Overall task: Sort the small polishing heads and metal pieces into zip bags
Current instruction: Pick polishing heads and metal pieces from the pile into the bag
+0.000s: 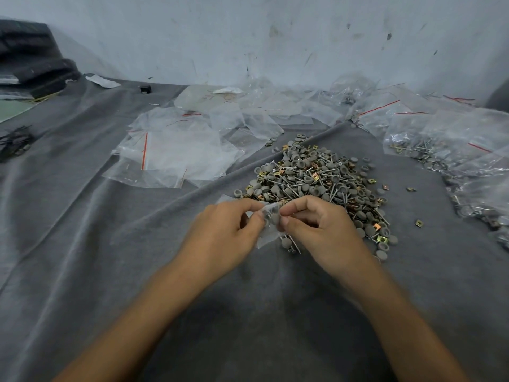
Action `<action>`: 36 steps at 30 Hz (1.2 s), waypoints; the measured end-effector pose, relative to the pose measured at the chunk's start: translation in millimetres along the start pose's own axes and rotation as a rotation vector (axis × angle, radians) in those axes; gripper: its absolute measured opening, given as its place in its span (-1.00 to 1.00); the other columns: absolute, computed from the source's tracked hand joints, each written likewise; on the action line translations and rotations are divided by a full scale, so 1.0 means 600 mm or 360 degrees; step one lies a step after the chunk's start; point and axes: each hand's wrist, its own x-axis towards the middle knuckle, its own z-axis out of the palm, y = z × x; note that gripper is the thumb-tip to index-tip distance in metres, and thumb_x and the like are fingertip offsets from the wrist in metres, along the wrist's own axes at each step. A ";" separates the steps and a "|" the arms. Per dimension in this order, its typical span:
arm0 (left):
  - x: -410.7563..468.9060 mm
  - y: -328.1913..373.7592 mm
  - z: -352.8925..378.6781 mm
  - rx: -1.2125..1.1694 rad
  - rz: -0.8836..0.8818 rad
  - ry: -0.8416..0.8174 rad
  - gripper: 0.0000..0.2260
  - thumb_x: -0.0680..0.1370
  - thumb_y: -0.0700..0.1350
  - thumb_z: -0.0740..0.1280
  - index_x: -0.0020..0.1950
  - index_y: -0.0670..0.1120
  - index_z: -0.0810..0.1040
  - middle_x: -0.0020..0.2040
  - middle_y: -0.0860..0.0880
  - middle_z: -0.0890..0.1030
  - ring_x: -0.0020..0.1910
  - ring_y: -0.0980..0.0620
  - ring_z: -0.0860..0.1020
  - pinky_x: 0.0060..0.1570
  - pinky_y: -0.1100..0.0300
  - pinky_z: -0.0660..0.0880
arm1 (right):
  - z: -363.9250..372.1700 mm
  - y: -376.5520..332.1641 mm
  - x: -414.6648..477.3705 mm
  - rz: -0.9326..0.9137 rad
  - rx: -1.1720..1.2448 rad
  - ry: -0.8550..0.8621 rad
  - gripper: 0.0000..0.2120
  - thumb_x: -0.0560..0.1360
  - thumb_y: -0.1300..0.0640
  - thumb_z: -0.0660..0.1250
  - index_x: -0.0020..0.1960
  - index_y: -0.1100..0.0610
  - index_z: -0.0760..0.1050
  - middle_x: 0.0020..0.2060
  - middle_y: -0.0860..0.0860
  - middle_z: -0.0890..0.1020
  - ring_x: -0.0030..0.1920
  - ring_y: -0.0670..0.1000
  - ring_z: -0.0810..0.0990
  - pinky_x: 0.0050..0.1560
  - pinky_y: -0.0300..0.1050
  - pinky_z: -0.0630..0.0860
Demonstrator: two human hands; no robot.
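left hand and right hand, both grips pinching one small zip bag, few grey heads inside, one big mixed pile mid surface, filled bags right edge, empty bags far side

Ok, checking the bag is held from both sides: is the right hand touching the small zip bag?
Touching. The head view shows the right hand pinching the small zip bag at its right edge, the left hand pinching the opposite side.

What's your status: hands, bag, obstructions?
Left hand and right hand pinch small zip bag, pieces inside. Loose pile just behind. Nothing blocking.
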 end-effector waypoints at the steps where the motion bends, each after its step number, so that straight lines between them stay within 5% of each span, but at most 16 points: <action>1: 0.000 0.001 -0.001 -0.0010 -0.0003 -0.0002 -0.81 0.62 0.08 0.28 0.14 0.21 0.66 -0.38 0.18 0.61 -0.31 0.20 0.57 -0.19 0.12 0.53 | -0.001 0.000 0.000 0.0005 0.0010 0.0004 -0.91 0.56 0.22 0.44 0.00 0.04 0.62 -0.18 -0.06 0.75 -0.12 -0.01 0.74 -0.12 -0.13 0.68; 7: 0.001 0.003 -0.005 -0.0067 -0.0032 0.0016 -0.81 0.62 0.06 0.29 0.13 0.17 0.68 -0.36 0.16 0.64 -0.28 0.15 0.60 -0.15 0.07 0.55 | -0.026 0.000 0.005 0.0001 -0.0108 0.0132 -0.88 0.54 0.21 0.46 -0.04 0.00 0.62 -0.19 -0.14 0.74 -0.16 -0.18 0.70 -0.22 -0.39 0.53; 14: 0.001 0.001 -0.006 -0.0068 -0.0056 0.0029 -0.83 0.63 0.04 0.28 0.08 0.20 0.67 -0.35 0.28 0.63 -0.27 0.22 0.60 -0.09 0.08 0.56 | -0.031 0.013 -0.001 0.0006 -0.0945 -0.0276 -0.90 0.52 -0.02 0.47 0.03 -0.13 0.67 -0.11 -0.21 0.65 -0.08 -0.25 0.59 -0.07 -0.34 0.51; 19: 0.000 -0.001 -0.006 -0.0067 -0.0063 0.0035 -0.81 0.63 0.02 0.27 0.11 0.21 0.67 -0.36 0.29 0.62 -0.29 0.23 0.58 -0.14 0.13 0.52 | -0.024 0.009 0.001 -0.0040 -0.1068 -0.0264 -0.89 0.52 -0.01 0.47 0.04 -0.08 0.64 -0.07 -0.17 0.61 -0.05 -0.20 0.57 0.05 -0.10 0.58; 26: 0.001 0.003 -0.007 -0.0057 -0.0067 -0.0001 -0.80 0.64 0.04 0.26 0.14 0.19 0.66 -0.35 0.29 0.62 -0.29 0.23 0.59 -0.11 0.10 0.55 | -0.026 0.009 0.001 -0.0133 -0.1133 -0.0133 -0.90 0.61 0.02 0.35 0.06 -0.06 0.64 -0.10 -0.19 0.57 -0.07 -0.17 0.51 -0.10 -0.27 0.41; 31: 0.000 0.004 -0.007 -0.0056 -0.0067 -0.0025 -0.78 0.64 0.05 0.24 0.16 0.17 0.66 -0.34 0.28 0.63 -0.29 0.24 0.60 -0.13 0.11 0.57 | -0.028 -0.002 0.001 -0.0108 -0.0459 0.0250 -0.90 0.60 0.09 0.38 0.02 -0.08 0.65 -0.20 -0.17 0.68 -0.14 -0.20 0.62 -0.21 -0.42 0.46; 33: 0.000 0.005 -0.007 -0.0058 -0.0065 -0.0028 -0.79 0.64 0.04 0.25 0.16 0.17 0.66 -0.35 0.27 0.63 -0.30 0.23 0.60 -0.14 0.11 0.57 | -0.027 -0.010 0.001 -0.0053 -0.0028 0.0232 -0.87 0.58 0.17 0.40 0.00 -0.05 0.66 -0.18 -0.15 0.71 -0.17 -0.20 0.65 -0.22 -0.40 0.50; 36: 0.001 0.006 -0.006 -0.0058 -0.0074 -0.0016 -0.80 0.63 0.03 0.26 0.14 0.18 0.66 -0.34 0.27 0.63 -0.29 0.22 0.59 -0.13 0.09 0.57 | -0.021 -0.018 -0.003 -0.0046 0.0135 0.0132 -0.84 0.57 0.23 0.40 -0.02 -0.02 0.67 -0.20 -0.08 0.73 -0.25 -0.24 0.63 -0.26 -0.41 0.50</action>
